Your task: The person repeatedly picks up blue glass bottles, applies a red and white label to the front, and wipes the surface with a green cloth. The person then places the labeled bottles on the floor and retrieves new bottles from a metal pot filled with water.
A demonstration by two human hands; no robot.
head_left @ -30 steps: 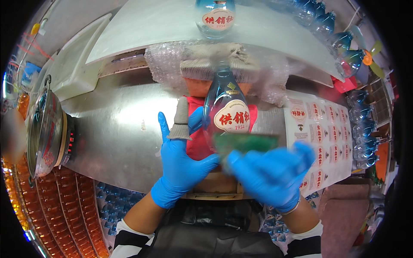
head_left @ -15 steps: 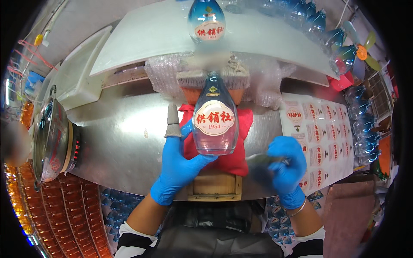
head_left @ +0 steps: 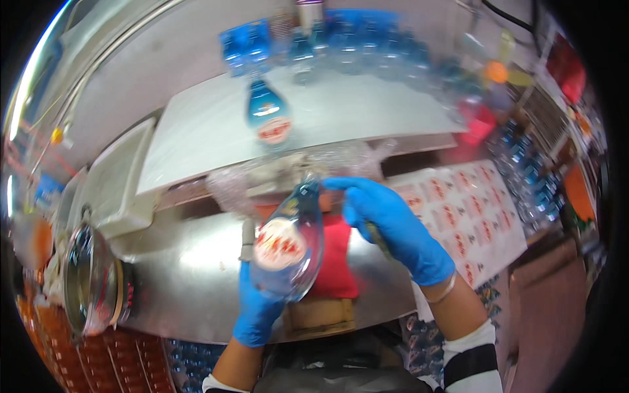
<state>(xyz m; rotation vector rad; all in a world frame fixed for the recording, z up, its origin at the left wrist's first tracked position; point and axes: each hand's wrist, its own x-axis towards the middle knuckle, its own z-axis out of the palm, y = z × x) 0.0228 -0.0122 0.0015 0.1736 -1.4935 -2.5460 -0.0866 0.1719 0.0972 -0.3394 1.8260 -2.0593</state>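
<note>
the left hand (head_left: 259, 308) grasps the bottle (head_left: 288, 245) from below, fingers curled round its base, tilted over the red cloth (head_left: 337, 262) on the bench (head_left: 190, 275). the right hand (head_left: 386, 223) touches the bottle's neck, fingers bent around it

Bottle (head_left: 288, 245) over cloth (head_left: 334, 255) on bench (head_left: 190, 275); sheet of labels (head_left: 472, 216) to right; second bottle (head_left: 268, 114) behind on raised shelf (head_left: 367, 118); round dish (head_left: 88, 281), possibly lidded, at left.
</note>
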